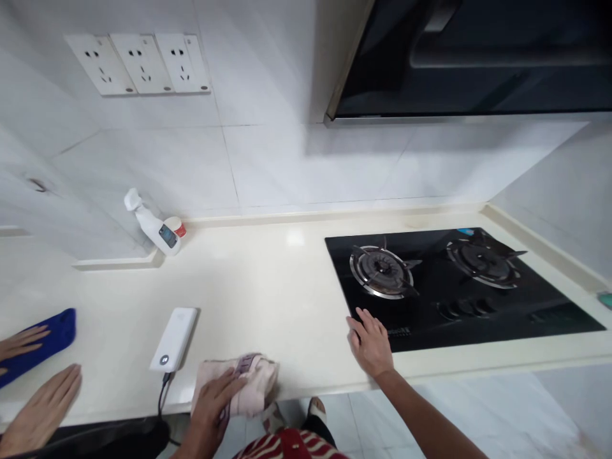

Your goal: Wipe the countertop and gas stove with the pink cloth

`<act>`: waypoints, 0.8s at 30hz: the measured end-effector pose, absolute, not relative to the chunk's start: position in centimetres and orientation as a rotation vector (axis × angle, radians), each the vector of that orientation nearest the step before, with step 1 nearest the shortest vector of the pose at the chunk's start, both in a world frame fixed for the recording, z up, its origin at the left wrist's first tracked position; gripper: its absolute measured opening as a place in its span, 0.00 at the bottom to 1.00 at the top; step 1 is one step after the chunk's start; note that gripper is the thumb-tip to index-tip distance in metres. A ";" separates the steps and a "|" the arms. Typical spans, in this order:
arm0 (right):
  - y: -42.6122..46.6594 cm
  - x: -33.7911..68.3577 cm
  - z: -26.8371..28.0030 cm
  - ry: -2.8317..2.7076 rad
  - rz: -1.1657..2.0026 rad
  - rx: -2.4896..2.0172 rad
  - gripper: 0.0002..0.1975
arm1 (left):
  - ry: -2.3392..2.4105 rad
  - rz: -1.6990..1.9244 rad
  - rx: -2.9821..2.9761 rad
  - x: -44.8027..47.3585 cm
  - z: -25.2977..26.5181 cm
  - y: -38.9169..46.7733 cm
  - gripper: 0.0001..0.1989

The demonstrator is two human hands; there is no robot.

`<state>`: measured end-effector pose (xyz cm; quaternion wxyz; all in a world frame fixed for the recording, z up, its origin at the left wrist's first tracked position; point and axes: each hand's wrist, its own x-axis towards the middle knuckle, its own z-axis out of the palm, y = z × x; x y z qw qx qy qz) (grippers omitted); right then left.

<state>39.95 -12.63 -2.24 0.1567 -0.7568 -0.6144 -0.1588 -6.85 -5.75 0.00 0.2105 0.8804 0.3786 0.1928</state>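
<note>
My left hand point(215, 401) is on a crumpled pale pink cloth point(261, 382) at the counter's front edge. Its fingers are pressed together over the cloth, and the thumb is mostly hidden. Part of the cloth hangs over the edge. My right hand point(370, 344) lies with its fingers stretched out at the front left corner of the black gas cooktop point(421, 331), touching the glass and the counter beside it. Nothing is in that hand. Left of my cloth, a white power bank point(176, 338) with a black cable point(164, 386) lies on the cream countertop point(268, 306).
At the far left another person's hand point(21, 342) rests on a blue cloth point(52, 331); a second hand point(52, 398) lies flat nearby. A white spray bottle point(155, 226) and a small cup point(175, 226) stand by the wall. A dark range hood point(468, 70) overhangs the cooktop.
</note>
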 end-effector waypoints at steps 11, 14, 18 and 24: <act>-12.5 39.8 -2.1 -1.742 -0.441 -2.157 0.17 | 1.278 0.930 2.235 2.2 8.6 4.8 0.30; -12.5 39.8 -2.3 -1.740 -0.462 -2.140 0.17 | 1.196 0.601 2.519 5.2 7.5 4.1 0.32; -12.5 40.0 -2.6 -1.747 -0.491 -2.126 0.17 | 1.153 0.346 2.697 5.5 3.6 1.6 0.32; -12.7 40.3 -3.3 -1.756 -0.516 -2.078 0.17 | 1.405 0.340 2.730 1.0 -0.1 0.7 0.29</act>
